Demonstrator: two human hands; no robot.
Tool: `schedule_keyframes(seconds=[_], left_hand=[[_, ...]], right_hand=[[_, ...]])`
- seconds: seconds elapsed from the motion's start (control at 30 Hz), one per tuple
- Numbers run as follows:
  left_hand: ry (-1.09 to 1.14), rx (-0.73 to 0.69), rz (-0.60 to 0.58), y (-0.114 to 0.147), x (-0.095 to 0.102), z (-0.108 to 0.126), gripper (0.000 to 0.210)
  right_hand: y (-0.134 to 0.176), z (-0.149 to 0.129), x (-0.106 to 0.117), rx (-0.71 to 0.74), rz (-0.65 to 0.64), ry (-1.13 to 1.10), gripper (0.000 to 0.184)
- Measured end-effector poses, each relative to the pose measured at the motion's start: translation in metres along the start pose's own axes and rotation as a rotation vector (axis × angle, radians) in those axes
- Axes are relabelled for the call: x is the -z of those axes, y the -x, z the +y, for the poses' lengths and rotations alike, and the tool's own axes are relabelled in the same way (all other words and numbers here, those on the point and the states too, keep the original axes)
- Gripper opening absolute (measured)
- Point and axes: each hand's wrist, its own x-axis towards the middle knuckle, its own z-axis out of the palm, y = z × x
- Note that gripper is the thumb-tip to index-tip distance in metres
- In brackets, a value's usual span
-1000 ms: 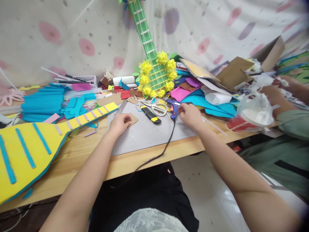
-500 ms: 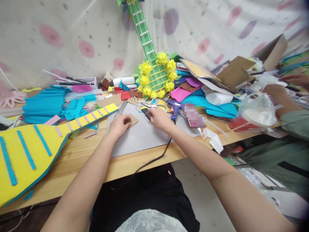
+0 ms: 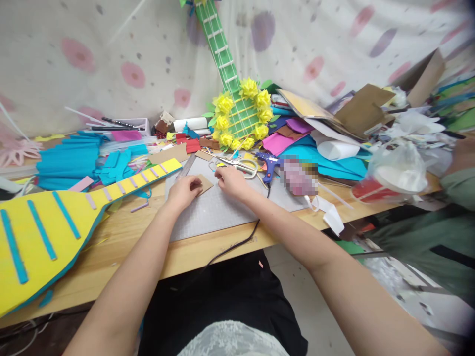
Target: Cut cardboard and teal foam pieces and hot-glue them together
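My left hand point(image 3: 184, 192) rests on the grey cutting mat point(image 3: 218, 212), its curled fingers on the left edge of a small brown cardboard piece point(image 3: 206, 184). Just right of it, my right hand point(image 3: 233, 182) is closed over a yellow-and-black utility knife point(image 3: 221, 164). Most of that knife is hidden beneath the fingers. Pale-handled scissors point(image 3: 249, 168) lie behind my right hand. A blue glue gun point(image 3: 270, 165) sits farther right, its black cord running down over the table's front edge. A metal ruler point(image 3: 186, 166) lies behind my left hand.
A yellow-and-blue instrument shape point(image 3: 48, 232) covers the table's left side. A green one with yellow flowers point(image 3: 243, 116) leans at the back. Coloured paper point(image 3: 70, 158) and cardboard point(image 3: 365, 111) are piled around. At right are a bagged cup point(image 3: 393, 173) and another person's arm point(image 3: 460, 158).
My right hand has shifted left, nearer the cardboard piece, exposing more of the scissors. My left hand has stayed in place. The other person's hands have drawn back to the right.
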Motion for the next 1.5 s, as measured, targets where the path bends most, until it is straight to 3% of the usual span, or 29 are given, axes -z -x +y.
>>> schedule_keyframes(seconds=[0.33, 0.67, 0.83, 1.1, 1.23, 1.33, 1.5], left_hand=[[0.004, 0.015, -0.001, 0.000, 0.002, 0.001, 0.016], [0.018, -0.015, 0.025, 0.000, -0.005, -0.008, 0.018], [-0.011, -0.030, 0.024, 0.002, -0.004, -0.003, 0.016], [-0.111, -0.091, 0.006, 0.004, 0.000, 0.001, 0.017], [-0.158, -0.130, 0.008, 0.008, 0.000, 0.004, 0.022], [-0.163, -0.153, 0.007, 0.010, 0.000, 0.004, 0.023], [-0.170, -0.192, -0.011, 0.012, 0.001, 0.002, 0.025]], right_hand=[[-0.010, -0.021, -0.025, -0.109, 0.066, -0.260, 0.025], [-0.004, -0.009, -0.034, -0.263, 0.154, -0.530, 0.035], [-0.001, -0.007, -0.033, -0.264, 0.182, -0.567, 0.034], [0.001, -0.010, -0.029, -0.188, 0.080, -0.427, 0.032], [0.001, -0.008, -0.020, -0.178, 0.150, -0.185, 0.027], [0.002, -0.001, -0.013, -0.236, 0.161, 0.011, 0.029], [0.002, 0.008, -0.009, -0.339, 0.012, 0.118, 0.044]])
